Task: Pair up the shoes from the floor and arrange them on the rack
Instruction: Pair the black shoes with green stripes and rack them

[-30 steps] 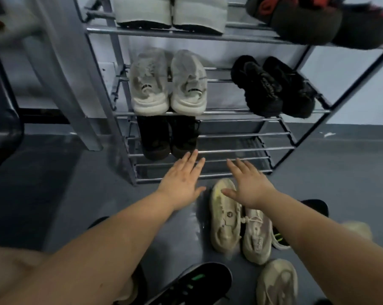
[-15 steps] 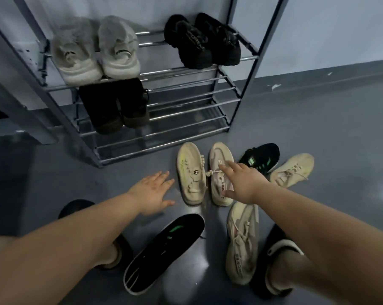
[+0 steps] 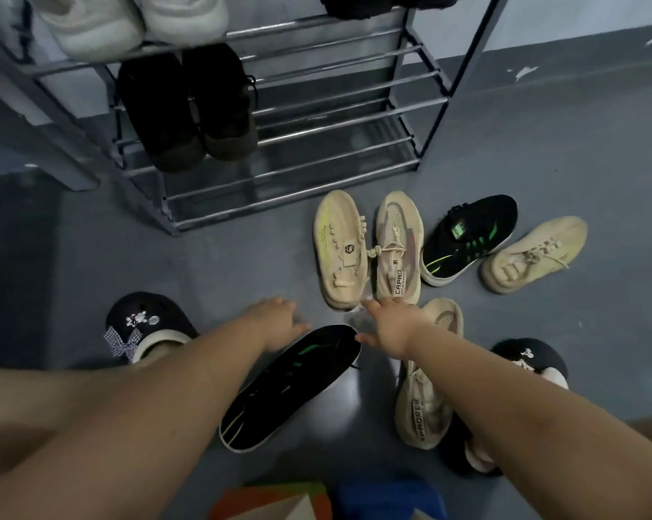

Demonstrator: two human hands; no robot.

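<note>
Several loose shoes lie on the grey floor before the metal rack [image 3: 332, 129]. A beige slip-on [image 3: 339, 249] and a beige knit sneaker [image 3: 397, 249] lie side by side. A black-and-green sneaker [image 3: 467, 238] and a beige laced shoe [image 3: 534, 253] lie to their right. A second black-and-green sneaker [image 3: 290, 388] lies between my arms, and another beige knit sneaker [image 3: 425, 403] lies under my right forearm. My left hand [image 3: 279, 324] hovers at the near black sneaker's toe, fingers loose. My right hand [image 3: 388, 328] reaches over the heels of the beige pair, holding nothing.
The rack's lowest shelf bars hold a dark pair [image 3: 189, 106] at the left; white shoes [image 3: 129, 20] sit one shelf higher. My feet wear black slippers [image 3: 148, 324] [image 3: 523, 362] on either side. A wall skirting runs at the far right.
The view has tilted down and drawn back from the rack. Both hands have lowered toward the floor shoes, the left hand now at the near black sneaker's toe.
</note>
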